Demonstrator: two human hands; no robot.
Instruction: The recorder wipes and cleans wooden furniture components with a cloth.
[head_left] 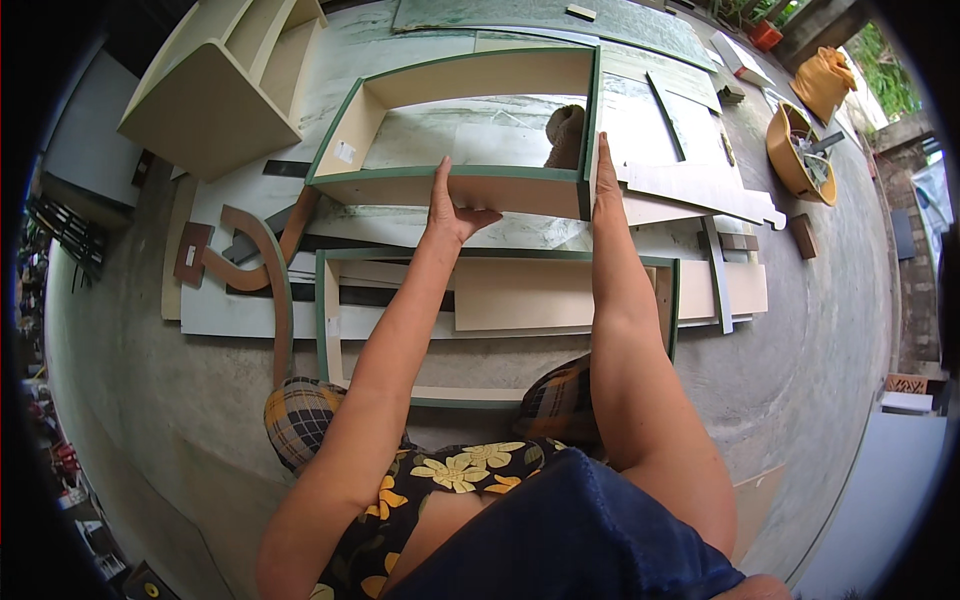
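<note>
One frame, seemingly against right hand.

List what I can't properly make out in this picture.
In the head view:
- Right hand: seen edge-on, so its separate fingers are hard to tell apart.
- Lower frame: partly hidden by the forearms and right knee.
- Brown object: partly behind the upper frame's right side; kind unclear.
- Bucket contents: too small to identify.
- Shelf unit: cut off by the top edge.
</note>
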